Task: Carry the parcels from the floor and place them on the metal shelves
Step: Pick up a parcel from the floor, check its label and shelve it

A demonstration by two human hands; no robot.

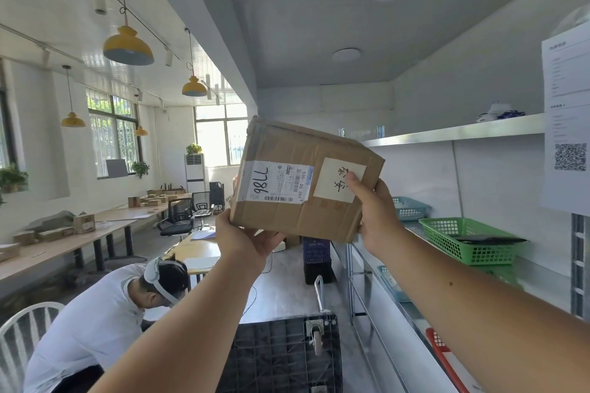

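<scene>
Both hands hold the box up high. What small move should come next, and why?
Probably move the box rightward onto the upper shelf: the left hand and right hand grip it about level with that shelf, but left of it.

You hold the cardboard parcel [306, 179] up with your left hand [245, 239] and right hand [376, 217], just left of the metal shelves [453, 132].

- The left forearm [191, 306] is bare along all of its visible length, with no clothing over it.
- The left hand [242, 241] is bare.
- The right forearm [479, 300] is bare, marked by one small dark mole [450, 283].
- The right hand [378, 217] is bare too.
</scene>
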